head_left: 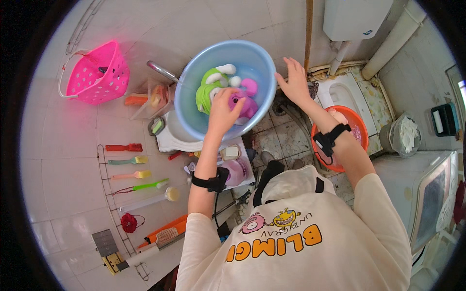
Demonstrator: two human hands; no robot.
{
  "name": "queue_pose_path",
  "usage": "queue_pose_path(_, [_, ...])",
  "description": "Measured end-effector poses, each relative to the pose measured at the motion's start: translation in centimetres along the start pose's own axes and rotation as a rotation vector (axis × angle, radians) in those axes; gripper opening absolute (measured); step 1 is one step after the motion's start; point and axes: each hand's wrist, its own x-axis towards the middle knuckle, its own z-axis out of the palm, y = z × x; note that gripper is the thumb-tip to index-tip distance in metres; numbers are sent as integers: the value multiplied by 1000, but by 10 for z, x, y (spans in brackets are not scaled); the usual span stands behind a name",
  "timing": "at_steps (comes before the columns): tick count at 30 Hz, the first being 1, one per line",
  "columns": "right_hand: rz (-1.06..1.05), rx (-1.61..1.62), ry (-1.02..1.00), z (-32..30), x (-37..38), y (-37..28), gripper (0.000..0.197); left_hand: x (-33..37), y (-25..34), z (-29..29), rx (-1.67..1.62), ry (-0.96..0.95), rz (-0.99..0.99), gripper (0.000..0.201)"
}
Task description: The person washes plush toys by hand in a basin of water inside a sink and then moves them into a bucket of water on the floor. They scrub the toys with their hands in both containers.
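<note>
A light blue basin holds two plush toys: a green and white one on the left and a purple one on the right. My left hand reaches over the near part of the basin onto the purple toy's head, thumb apart from the fingers. The toy's dark eye shows between them; the fingertips are partly hidden. Beyond the basin's right rim, my right hand is raised, holding nothing, with its fingers spread and its thumb close to the rim. Black straps circle both forearms.
A metal tap points at the basin's left side, above a white sink. To the right, an orange basin sits near a squat toilet. Several brushes hang on the left wall below a pink basket. A white machine stands at right.
</note>
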Motion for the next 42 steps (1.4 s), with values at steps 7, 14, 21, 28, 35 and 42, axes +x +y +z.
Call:
queue_pose_path(7, [156,-61,78,-62,-69,78,54,25,64,72,-118,-3,160,20])
queue_pose_path(14, [344,-269,233,-142,-138,136,51,38,104,154,-323,-214,296,20])
queue_pose_path(21, [531,-499,302,-198,-208,160,47,49,93,246,-423,-599,230,28])
queue_pose_path(28, [648,-584,265,-224,-249,167,47,37,60,317,-434,-688,100,28])
queue_pose_path(35, [715,-562,174,-235,-272,212,45,20,55,346,-411,-736,-37,29])
queue_pose_path(42, [725,-407,70,-231,-296,288,40,-40,63,382,-470,-615,-361,29])
